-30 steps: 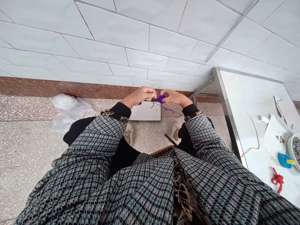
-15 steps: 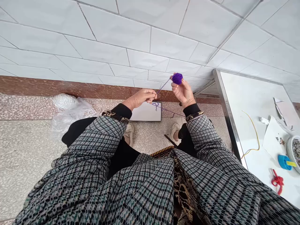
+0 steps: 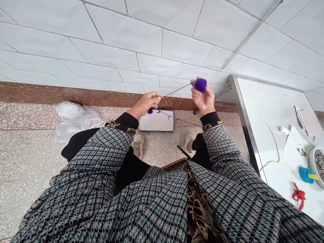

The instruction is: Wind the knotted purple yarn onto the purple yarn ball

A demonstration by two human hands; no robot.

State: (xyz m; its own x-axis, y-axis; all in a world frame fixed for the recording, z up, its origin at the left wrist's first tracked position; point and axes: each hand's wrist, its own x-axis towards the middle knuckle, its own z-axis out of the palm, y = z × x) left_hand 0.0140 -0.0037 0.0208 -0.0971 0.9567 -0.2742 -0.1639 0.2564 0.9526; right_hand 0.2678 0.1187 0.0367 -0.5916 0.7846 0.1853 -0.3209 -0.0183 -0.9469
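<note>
Right hand [image 3: 204, 98]: fingers partly curled, tips pinching purple yarn ball [image 3: 200, 85]. Left hand [image 3: 147, 104]: fingers closed, apparently gripping yarn strand [image 3: 178, 90] running up to ball. Purple tuft [image 3: 150, 111] below left fingers, at corner of white board [image 3: 157, 123]. Hold strand taut; keep tension even.

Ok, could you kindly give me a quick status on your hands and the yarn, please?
Right hand gripping purple yarn ball. Left hand pinching purple strand. Loose yarn trailing across white board below.
</note>
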